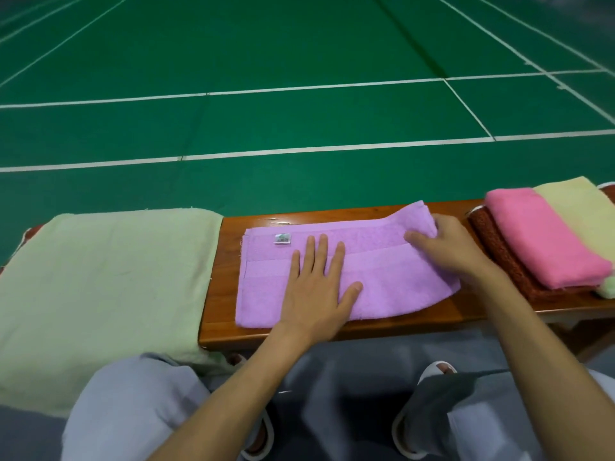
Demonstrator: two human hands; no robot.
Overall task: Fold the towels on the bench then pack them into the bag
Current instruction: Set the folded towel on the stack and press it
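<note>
A purple towel (392, 281), folded lengthwise, lies across the middle of the wooden bench (229, 271). My left hand (316, 284) presses flat on its centre with straight fingers. My right hand (446, 247) grips the towel's right end, which is lifted slightly off the bench. A pale green fabric piece (100, 287), possibly the bag, covers the bench's left end. At the right end sits a pile of folded towels: a pink one (539, 241) on top, a dark red one (499, 251) beneath, and a pale yellow one (575, 207) behind.
Beyond the bench stretches a green sports court floor (299, 61) with white lines. My knees in grey trousers (139, 404) and white slippers are in front of the bench.
</note>
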